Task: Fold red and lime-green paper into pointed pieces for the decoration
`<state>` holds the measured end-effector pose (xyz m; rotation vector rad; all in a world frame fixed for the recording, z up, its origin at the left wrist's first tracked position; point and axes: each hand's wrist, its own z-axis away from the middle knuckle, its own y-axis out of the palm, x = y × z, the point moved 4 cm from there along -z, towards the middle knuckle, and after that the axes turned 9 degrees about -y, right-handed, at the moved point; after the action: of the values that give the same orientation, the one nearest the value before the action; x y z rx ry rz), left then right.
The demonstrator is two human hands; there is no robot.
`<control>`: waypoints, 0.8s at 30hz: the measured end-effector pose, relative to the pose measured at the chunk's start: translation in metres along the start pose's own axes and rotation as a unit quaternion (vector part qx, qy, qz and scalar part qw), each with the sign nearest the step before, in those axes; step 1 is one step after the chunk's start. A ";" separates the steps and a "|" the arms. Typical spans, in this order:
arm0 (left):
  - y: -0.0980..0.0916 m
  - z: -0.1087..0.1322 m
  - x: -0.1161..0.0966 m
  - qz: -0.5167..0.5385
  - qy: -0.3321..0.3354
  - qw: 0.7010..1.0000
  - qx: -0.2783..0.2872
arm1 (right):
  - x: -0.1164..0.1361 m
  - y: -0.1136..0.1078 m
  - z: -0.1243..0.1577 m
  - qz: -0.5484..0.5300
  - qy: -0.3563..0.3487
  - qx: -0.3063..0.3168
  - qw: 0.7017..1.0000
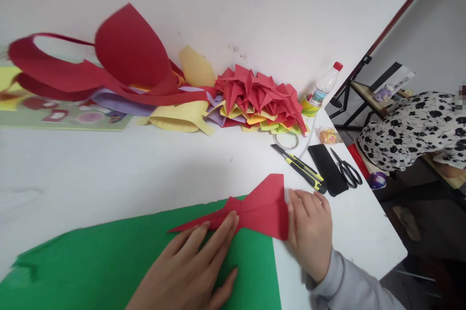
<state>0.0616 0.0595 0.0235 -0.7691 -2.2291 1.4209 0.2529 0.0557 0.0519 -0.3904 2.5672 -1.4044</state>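
A folded red paper piece, narrow and pointed at the left and flaring wide at the right, lies across the edge of a green sheet. My left hand rests with fingers stretched out on its narrow part, pressing it flat. At the wide right edge, my right hand is closed, thumb and fingers pinching the paper's border. Crease lines show along the middle of the red paper. The fingertips of my right hand are partly hidden by the hand itself.
Behind lie stacked red folded-paper pieces, curled red paper, and a yellow paper piece. To the right are a tape roll, a utility knife, a black phone-like slab, scissors and a bottle. A person sits beyond.
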 end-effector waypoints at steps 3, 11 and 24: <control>-0.002 -0.003 -0.005 -0.015 0.010 1.000 -0.007 | 0.010 0.000 -0.004 -0.044 -0.052 0.001 0.998; -0.002 0.009 -0.016 -0.034 -0.047 0.998 -0.031 | 0.058 0.022 0.000 -0.043 -0.156 0.117 0.980; -0.006 0.023 0.005 -0.124 -0.115 0.985 -0.040 | 0.068 0.025 -0.016 0.002 -0.198 0.108 0.974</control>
<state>0.0432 0.0443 0.0199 -0.3476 -2.4672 1.3629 0.1802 0.0594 0.0363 -0.5637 2.0767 -1.4173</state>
